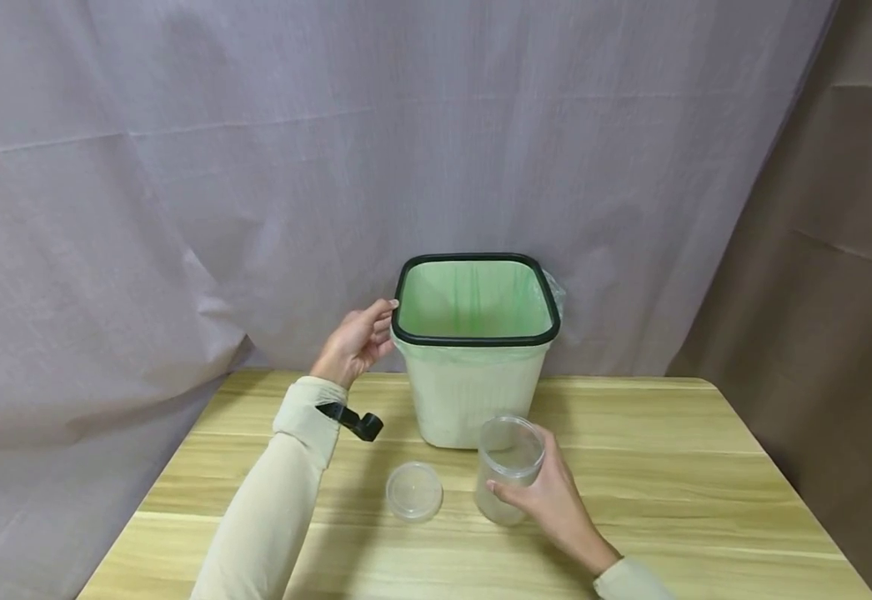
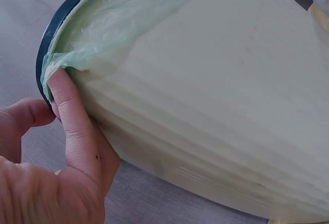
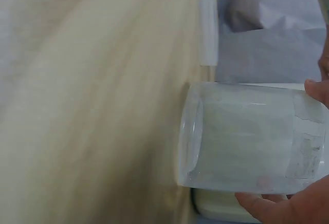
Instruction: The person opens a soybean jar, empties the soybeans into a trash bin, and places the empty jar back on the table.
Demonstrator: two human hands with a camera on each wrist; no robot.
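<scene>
jar gripped by the right hand could slip when lifted; left hand, fingers loosely curled, only touches the bin rim.

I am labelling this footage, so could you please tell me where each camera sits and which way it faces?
Head: looks forward and down at the table, bin, lid; both forearms show.
Left wrist: close on the bin wall; left hand touches the rim.
Right wrist: looks along the tabletop; right hand holds the clear jar.
Shared: head and right wrist views both show the jar; head and left wrist views, the bin.
</scene>
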